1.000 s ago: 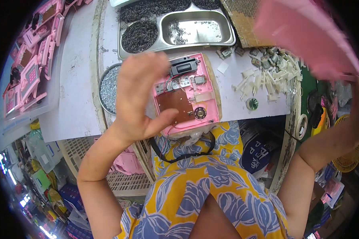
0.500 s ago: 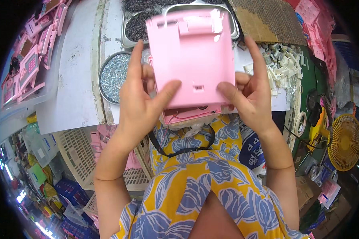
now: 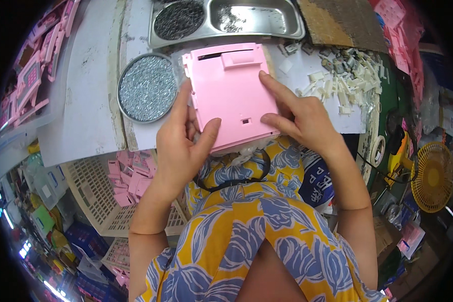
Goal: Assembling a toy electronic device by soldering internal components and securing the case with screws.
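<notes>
Head view: pink cover [image 3: 231, 95] now lower on table, both hands' fingers [image 3: 279, 90] pressing it flat

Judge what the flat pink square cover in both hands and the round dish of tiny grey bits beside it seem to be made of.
Flat pink square cover: apparently moulded plastic, matte, with even colour, a crisp slot and a raised tab. Round dish: probably metal, with a thin shiny silver rim; its grey bits glitter like small metal parts, too small to identify.

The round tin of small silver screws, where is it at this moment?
In the head view, the round tin sits on the table left of the pink cover, just above the left hand and below the metal tray.
</notes>
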### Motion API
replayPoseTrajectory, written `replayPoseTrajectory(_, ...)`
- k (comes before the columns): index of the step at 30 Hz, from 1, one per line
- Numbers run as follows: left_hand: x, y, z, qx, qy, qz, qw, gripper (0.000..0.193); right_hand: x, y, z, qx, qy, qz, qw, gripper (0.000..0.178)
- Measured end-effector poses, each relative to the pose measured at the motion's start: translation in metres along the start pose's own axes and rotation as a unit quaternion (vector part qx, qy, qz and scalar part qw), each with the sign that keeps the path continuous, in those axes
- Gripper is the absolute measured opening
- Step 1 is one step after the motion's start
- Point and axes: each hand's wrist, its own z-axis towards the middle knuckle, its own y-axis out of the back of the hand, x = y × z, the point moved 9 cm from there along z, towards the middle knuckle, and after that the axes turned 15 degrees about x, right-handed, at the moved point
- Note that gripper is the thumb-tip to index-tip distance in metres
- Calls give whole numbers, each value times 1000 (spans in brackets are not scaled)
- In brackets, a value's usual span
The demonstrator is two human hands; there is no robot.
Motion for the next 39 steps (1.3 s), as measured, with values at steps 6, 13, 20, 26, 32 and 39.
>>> replayPoseTrajectory(6,28,-10,-20,-40,22,35,998,56,19,-7,2,39,-28,-161,986,71)
replayPoseTrajectory(13,31,11,-18,3,26,-7,1000,46,37,19,8,75,24,-225,971,73)
replayPoseTrajectory(20,37,82,33,-24,-32,364,930,14,41,151,3,-358,201,125,903,26)
replayPoseTrajectory(26,20,73,38,-40,-94,394,913,11,54,234,94,-347,282,217,868,34)
replayPoseTrajectory(32,25,85,42,-81,-93,388,914,14,91,214,122,-251,272,227,901,37)
replayPoseTrajectory(39,9,80,37,-42,-72,2,997,13,101,152,79,-102,363,463,802,30)
